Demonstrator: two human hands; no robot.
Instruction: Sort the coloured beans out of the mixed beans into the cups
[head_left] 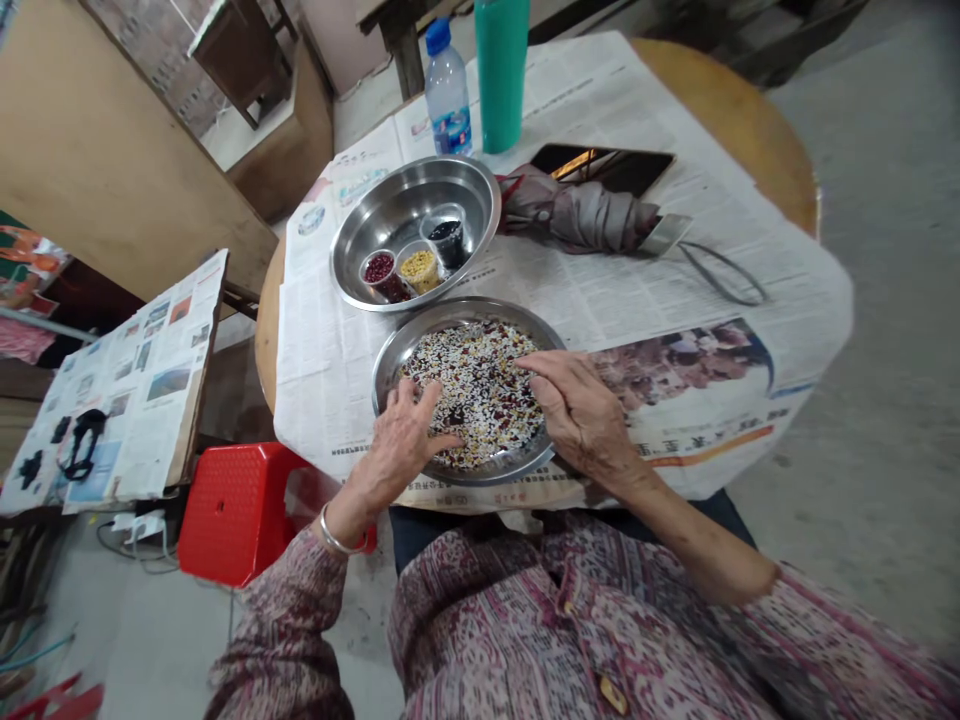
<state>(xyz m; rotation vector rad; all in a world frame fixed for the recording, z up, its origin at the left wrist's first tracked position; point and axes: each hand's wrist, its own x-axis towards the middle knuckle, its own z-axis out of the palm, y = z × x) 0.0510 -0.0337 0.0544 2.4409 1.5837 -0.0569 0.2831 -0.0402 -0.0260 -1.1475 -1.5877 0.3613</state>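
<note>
In front of me, a shallow steel plate (390, 352) holds a spread of mixed grains (487, 385): white rice-like grains with dark red, yellow and black ones among them. My left hand (405, 430) rests over the plate's left side, thumb and fingers spread, touching the grains. Over the right rim is my right hand (577, 405); its index finger stretches over the grains, the thumb lies just below and apart from it, and nothing shows between them. Behind the plate, a steel basin (375, 225) contains clear cups of red beans (380, 268), yellow beans (420, 268) and black beans (447, 238).
Newspaper (330, 330) covers the round table. At the back stand a water bottle (448, 95) and a green tumbler (501, 75). A folded umbrella (577, 212) lies beside a dark tablet-like device (611, 168). A red stool (232, 510) stands at left.
</note>
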